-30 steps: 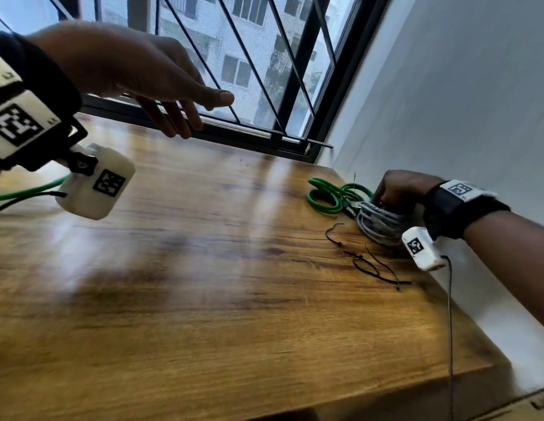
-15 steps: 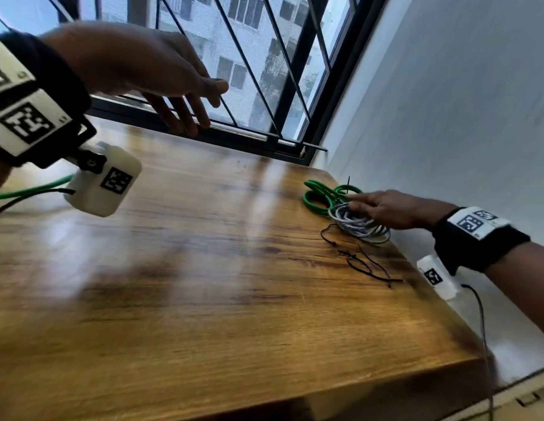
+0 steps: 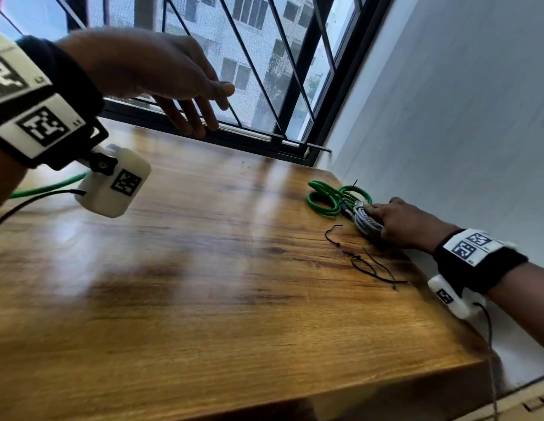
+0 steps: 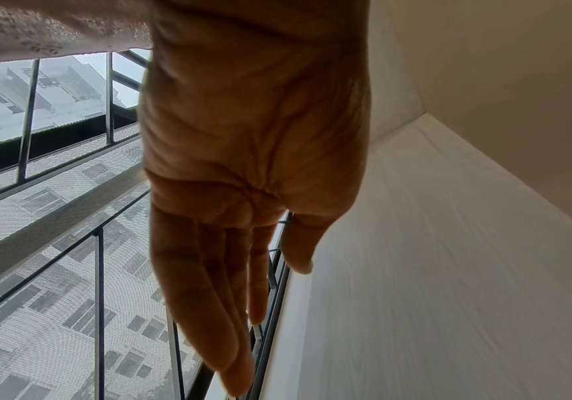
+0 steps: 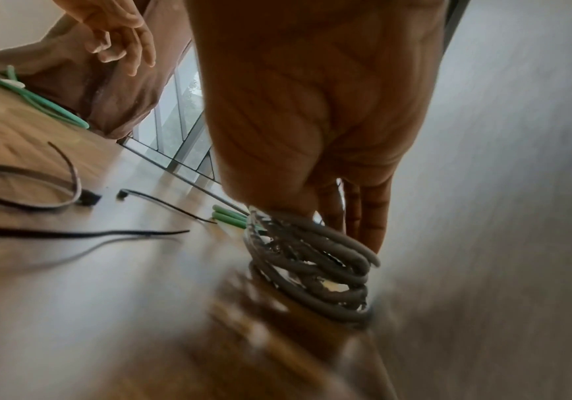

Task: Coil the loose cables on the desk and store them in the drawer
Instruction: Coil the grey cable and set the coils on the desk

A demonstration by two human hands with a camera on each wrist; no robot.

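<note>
A grey cable coil (image 3: 366, 221) lies at the far right of the wooden desk (image 3: 204, 299), against the wall. My right hand (image 3: 398, 220) lies over it. In the right wrist view the grey cable coil (image 5: 319, 268) sits between the thumb and the straight fingers of my right hand (image 5: 329, 227), which pinch it. A green cable coil (image 3: 328, 199) touches the grey one on its far side. My left hand (image 3: 201, 107) hangs in the air before the window, fingers straight, and my left hand (image 4: 260, 297) holds nothing.
Thin black cable ties (image 3: 368, 262) lie loose just in front of the coils. A loose green cable (image 3: 49, 186) runs off the desk's left side. A barred window (image 3: 249, 71) closes the far edge, a white wall (image 3: 447, 117) the right. No drawer shows.
My right hand went from a fist round the grey coil to fingers stretched out over it. The left hand stayed raised, drifting slightly right.
</note>
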